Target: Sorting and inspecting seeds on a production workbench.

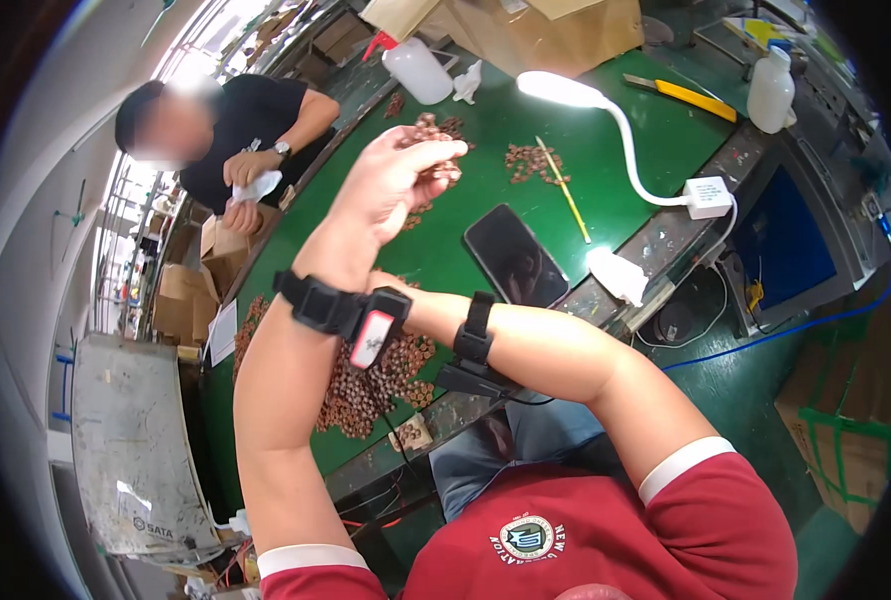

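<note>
My left hand (pixel 404 176) is raised over the green bench top (pixel 483 180), its fingers closed around a handful of small copper-coloured parts (pixel 434 142). My forearms cross, the left one above. Only a sliver of my right hand (pixel 383 280) shows behind my left wrist; its fingers and anything in them are hidden. Below the crossed arms spreads a large pile of the same kind of parts (pixel 370 382), partly covered by my left forearm. A small pale block (pixel 413 433) with a few parts on it sits at the bench's near edge.
A smartphone (pixel 516 255), a yellow stick (pixel 565 191), a scattered group of parts (pixel 528 163) and a lit gooseneck lamp (pixel 629 142) are on the right. Farther back are a spray bottle (pixel 419 71), a yellow utility knife (pixel 693 100) and a cardboard box (pixel 535 34). A co-worker (pixel 246 135) sits across.
</note>
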### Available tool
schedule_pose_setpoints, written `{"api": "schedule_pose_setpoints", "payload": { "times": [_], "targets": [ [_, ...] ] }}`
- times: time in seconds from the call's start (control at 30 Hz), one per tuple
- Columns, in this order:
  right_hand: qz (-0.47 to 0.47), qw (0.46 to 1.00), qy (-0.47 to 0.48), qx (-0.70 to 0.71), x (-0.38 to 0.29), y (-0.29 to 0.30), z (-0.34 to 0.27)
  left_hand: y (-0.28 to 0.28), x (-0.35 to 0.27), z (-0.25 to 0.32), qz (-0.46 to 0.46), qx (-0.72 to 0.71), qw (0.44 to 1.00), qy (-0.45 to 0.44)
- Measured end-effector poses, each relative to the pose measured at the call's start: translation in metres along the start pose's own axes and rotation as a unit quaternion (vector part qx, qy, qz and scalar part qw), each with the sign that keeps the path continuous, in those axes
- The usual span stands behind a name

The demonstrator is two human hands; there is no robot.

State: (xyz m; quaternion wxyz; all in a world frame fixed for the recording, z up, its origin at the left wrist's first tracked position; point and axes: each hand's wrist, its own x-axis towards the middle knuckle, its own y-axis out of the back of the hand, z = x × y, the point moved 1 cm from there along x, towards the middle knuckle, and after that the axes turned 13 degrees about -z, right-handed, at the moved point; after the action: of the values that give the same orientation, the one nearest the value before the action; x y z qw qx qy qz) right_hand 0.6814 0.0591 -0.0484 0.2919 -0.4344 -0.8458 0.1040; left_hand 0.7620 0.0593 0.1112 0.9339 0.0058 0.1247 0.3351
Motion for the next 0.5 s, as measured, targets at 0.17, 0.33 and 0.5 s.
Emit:
{"api": "schedule_pose_setpoints", "payload": {
  "times": [0.17,0.33,0.5],
  "targets": [
    [0.011,0.969,-0.213,-0.124,-0.012,-0.053,-0.034,0.071,-0.125,0.013,0.058,-0.045,0.994,-0.086],
    [0.065,0.978,-0.183,-0.077,-0.003,-0.106,-0.002,0.217,-0.31,-0.019,0.13,-0.124,0.973,-0.145],
    [0.042,0.97,-0.218,-0.098,0.026,-0.187,0.029,0.317,-0.504,-0.103,0.364,-0.213,0.892,-0.162]
  ]
}}
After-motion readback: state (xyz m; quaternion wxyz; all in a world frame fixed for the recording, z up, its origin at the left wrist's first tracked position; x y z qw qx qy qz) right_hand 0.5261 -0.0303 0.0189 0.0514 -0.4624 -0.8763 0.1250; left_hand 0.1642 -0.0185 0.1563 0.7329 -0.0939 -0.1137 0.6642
